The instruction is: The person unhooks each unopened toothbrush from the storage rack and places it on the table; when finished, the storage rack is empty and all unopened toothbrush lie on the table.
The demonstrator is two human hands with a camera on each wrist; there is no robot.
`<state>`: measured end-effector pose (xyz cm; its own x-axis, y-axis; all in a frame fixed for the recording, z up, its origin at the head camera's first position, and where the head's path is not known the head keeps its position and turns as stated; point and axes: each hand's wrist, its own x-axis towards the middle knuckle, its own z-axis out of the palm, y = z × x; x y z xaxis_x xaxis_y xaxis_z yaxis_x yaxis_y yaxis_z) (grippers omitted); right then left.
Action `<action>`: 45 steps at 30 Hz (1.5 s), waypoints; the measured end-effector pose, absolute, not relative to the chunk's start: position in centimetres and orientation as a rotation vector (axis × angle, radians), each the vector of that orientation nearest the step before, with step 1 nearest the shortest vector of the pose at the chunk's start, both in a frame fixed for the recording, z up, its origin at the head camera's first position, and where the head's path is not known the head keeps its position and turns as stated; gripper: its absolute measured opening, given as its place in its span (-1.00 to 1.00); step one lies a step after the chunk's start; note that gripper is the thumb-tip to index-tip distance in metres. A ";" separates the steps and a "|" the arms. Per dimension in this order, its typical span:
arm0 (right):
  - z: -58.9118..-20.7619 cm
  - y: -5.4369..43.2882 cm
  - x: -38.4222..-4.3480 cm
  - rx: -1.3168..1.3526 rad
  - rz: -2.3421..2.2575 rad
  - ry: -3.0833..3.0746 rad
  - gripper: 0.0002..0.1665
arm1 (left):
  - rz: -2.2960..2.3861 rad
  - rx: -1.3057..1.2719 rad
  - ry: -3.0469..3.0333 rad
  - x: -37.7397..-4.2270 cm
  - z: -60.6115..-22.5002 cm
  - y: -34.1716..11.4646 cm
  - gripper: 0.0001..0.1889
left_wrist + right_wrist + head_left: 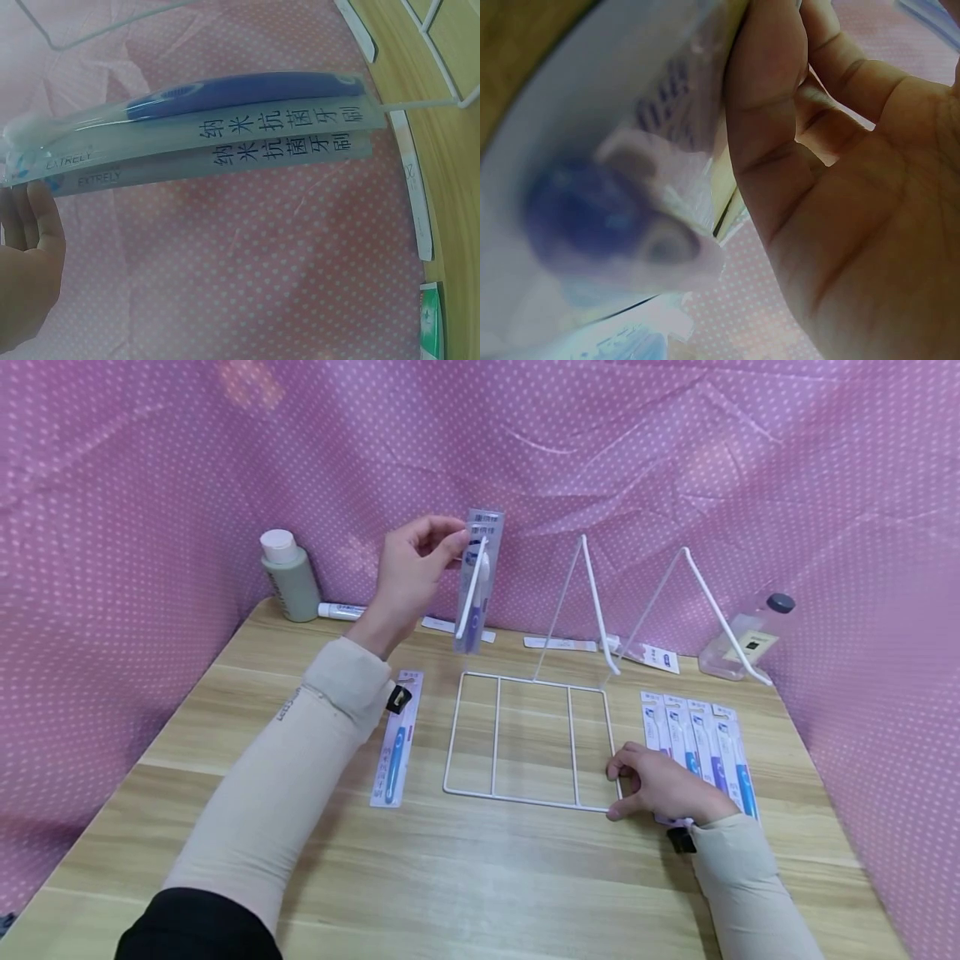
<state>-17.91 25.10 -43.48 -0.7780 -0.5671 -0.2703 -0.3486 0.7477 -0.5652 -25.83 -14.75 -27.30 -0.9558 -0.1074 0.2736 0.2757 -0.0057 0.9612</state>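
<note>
A white wire rack [496, 735] with three tall slanting arms stands on the table. Two packaged toothbrushes [484, 589] hang one behind the other at its left arm; the front brush has a purple handle [240, 91] in the left wrist view. My left hand [408, 568] pinches the upper end of these packs between thumb and fingers. Low at the front right corner of the rack's base, my right hand [663, 783] holds the wire with thumb and fingers. Beside it lies a row of several packaged toothbrushes [738, 752], partly covered by that hand.
A single packaged toothbrush [396, 752] lies left of the rack. Along the back stand a green bottle [292, 583] with a white cap and a clear bottle [738, 647] with a dark cap. Toothpaste tubes [656, 657] and slim boxes [560, 644] lie between them, before a pink dotted curtain.
</note>
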 end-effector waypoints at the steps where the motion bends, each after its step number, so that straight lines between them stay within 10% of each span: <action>1: -43.5 25.1 -17.9 -0.692 -0.693 2.518 -0.46 | -2.050 -0.180 -2.007 -25.9 -27.3 -14.7 -0.78; 45: -42.6 23.5 -18.1 -0.622 -0.657 2.533 -0.43 | -1.969 -0.414 -2.207 -17.3 -25.6 -17.4 -0.80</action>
<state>-18.09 23.48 -42.62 -0.7982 -0.5205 -0.3033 -0.3074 0.7849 -0.5380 -17.34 -17.43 -25.58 -0.9498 0.1014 0.2960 0.3057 0.0978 0.9471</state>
